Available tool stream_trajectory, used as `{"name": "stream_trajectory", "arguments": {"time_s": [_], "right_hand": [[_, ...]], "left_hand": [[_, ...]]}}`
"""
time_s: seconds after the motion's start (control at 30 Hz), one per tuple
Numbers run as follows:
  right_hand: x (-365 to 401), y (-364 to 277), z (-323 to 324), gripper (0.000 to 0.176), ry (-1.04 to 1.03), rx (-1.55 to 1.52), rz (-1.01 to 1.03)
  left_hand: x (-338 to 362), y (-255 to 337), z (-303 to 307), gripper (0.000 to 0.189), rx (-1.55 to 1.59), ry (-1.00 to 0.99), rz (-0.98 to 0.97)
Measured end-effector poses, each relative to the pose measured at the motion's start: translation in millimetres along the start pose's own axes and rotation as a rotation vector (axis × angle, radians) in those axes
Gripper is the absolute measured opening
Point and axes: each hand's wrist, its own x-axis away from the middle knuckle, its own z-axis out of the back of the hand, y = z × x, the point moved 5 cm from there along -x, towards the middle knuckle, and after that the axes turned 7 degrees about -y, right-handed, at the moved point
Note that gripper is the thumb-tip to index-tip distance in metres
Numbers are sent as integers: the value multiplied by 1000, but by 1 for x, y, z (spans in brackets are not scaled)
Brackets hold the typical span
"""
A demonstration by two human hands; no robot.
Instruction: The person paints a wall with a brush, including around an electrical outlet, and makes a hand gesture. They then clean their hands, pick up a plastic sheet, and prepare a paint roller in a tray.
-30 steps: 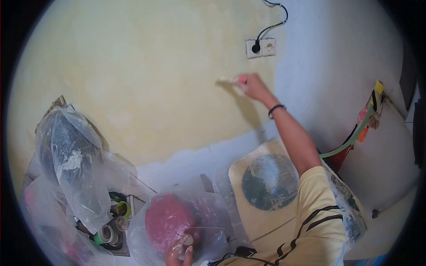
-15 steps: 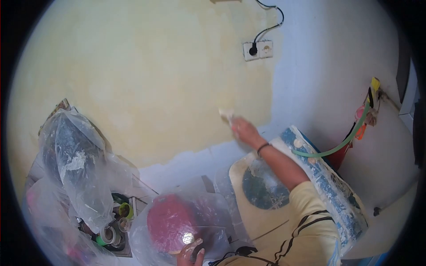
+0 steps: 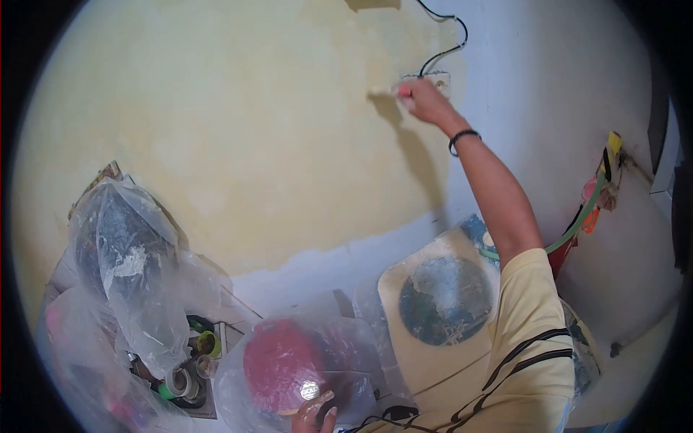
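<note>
My right hand (image 3: 427, 102) is raised at the wall beside the power sockets, with a black band at the wrist. It is closed around a paintbrush (image 3: 377, 92), whose pale bristles are at the yellow-painted wall (image 3: 253, 130); the brush is blurred. My left hand (image 3: 315, 414) is low at the bottom edge, beside a red rounded object (image 3: 281, 364) under clear plastic. Its fingers curl around something dark that I cannot make out.
A socket (image 3: 441, 84) with a black cable (image 3: 464, 32) lies behind my right hand. Plastic sheeting (image 3: 126, 245) drapes items at left, near a tray of small things (image 3: 184, 379). A beige board with a dark round patch (image 3: 386, 289) and a green hose (image 3: 588, 202) are at right.
My right hand has moved up the wall with the paintbrush, from low near the unpainted strip to beside the sockets. My left hand has barely moved.
</note>
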Motion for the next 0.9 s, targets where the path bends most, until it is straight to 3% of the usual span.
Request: {"name": "stream_trajectory", "arguments": {"time_s": [0.1,0.2,0.27,0.33,0.37,0.4,0.5,0.6,0.7,0.83,0.9], "right_hand": [[-2,-27,35,16,448,97,117],[10,-31,0,15,543,167,251],[31,-21,-62,15,365,259,272],[80,-35,-119,17,262,195,154],[107,-42,-148,17,251,200,207],[131,-42,-179,25,10,24,11],[184,-80,-206,17,-116,-124,149],[193,-73,-228,9,-528,-181,56],[144,-38,-200,7,-493,-222,-55],[45,-15,-86,7,-141,-257,-46],[9,-28,-22,9,-80,-74,-9]], "left_hand": [[-3,7,1,27,-2,-13,28],[-6,13,-3,27,-16,-35,1],[-6,13,-6,27,-52,-68,-22],[-3,11,-9,26,-45,-56,-39],[-1,8,-10,26,-41,-47,-50],[0,6,-11,26,-38,-48,-68],[0,5,-12,25,-22,-61,-89],[-1,11,-10,25,-11,-87,-62],[-1,10,-11,25,-29,-107,-62],[1,14,-10,25,35,-79,-76],[1,4,-12,25,58,-46,-118]]}}
